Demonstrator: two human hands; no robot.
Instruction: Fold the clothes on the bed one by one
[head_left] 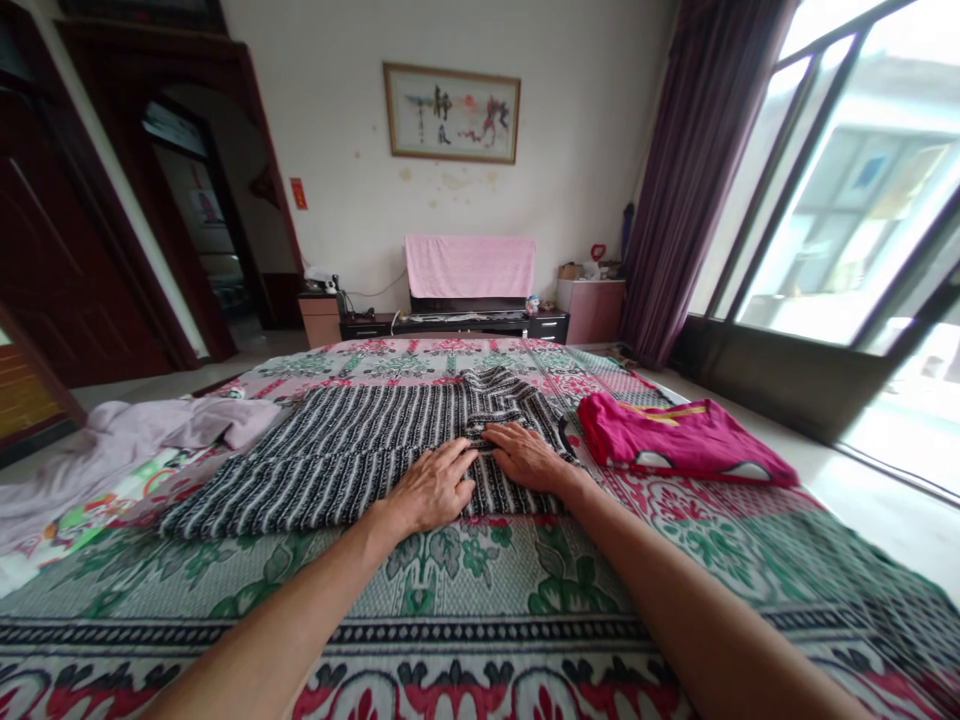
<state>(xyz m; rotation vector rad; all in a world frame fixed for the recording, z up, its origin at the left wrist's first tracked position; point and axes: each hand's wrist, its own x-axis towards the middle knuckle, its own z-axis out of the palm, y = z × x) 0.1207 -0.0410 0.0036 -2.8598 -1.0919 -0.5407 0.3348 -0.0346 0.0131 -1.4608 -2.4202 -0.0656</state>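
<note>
A black-and-white striped knit top [345, 440] lies spread flat on the bed, its neck end toward the right. One sleeve [499, 385] is folded in over the body of the top. My left hand [431, 487] rests on the near middle of the garment, fingers stretched forward. Just right of it, my right hand [525, 458] lies flat near the folded sleeve, its fingertips pointing inward. The two hands almost meet at the fingertips. Neither hand is gripping the cloth, and both press on it from above.
A folded magenta garment [682, 435] lies to the right on the patterned bedspread [480, 650]. Pale crumpled clothes [150, 430] are heaped at the left. Beyond the bed stands a low cabinet [551, 328] with a pink cloth [471, 265] above it.
</note>
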